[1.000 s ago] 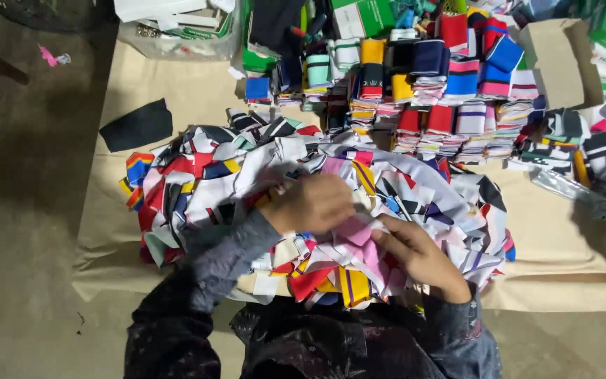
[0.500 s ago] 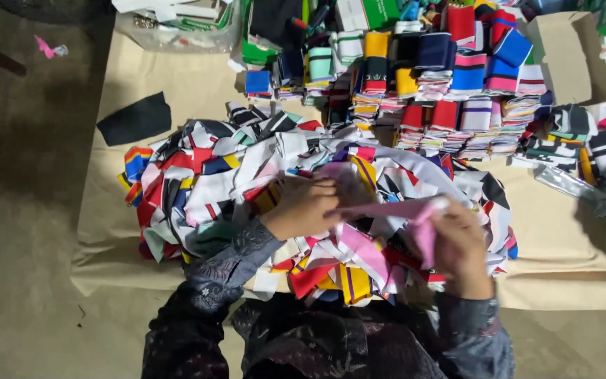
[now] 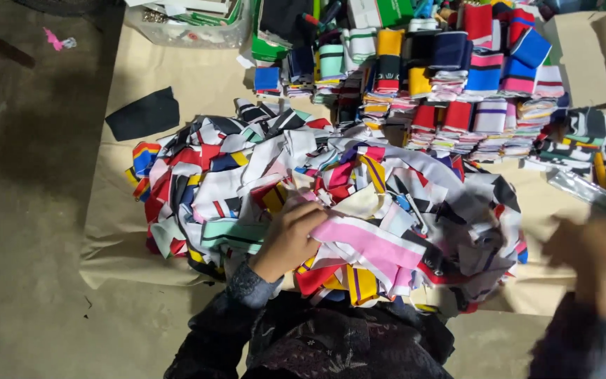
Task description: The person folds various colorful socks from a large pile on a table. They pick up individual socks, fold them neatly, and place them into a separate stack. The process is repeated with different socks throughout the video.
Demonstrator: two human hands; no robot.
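A big heap of loose striped knit fabric strips [image 3: 212, 175] in many colours lies on a brown paper sheet [image 3: 177, 77] in front of me. My left hand [image 3: 289, 235] rests on the heap's near side, fingers closed on the end of a pink-and-white striped strip [image 3: 373, 245] that lies across the pile. My right hand [image 3: 590, 270] is out at the far right, off the heap and over the paper. It is blurred, so I cannot make out whether it holds anything.
Neat stacks of folded strips [image 3: 457, 105] stand in rows behind the heap. A cardboard box [image 3: 583, 56] sits at the back right, a clear bin [image 3: 177, 28] at the back left. A black cloth piece [image 3: 143, 114] lies left of the heap.
My right hand, which was stretching the pink strip with the left, has let go and swung out to the right. The left hand stays on the strip's end.
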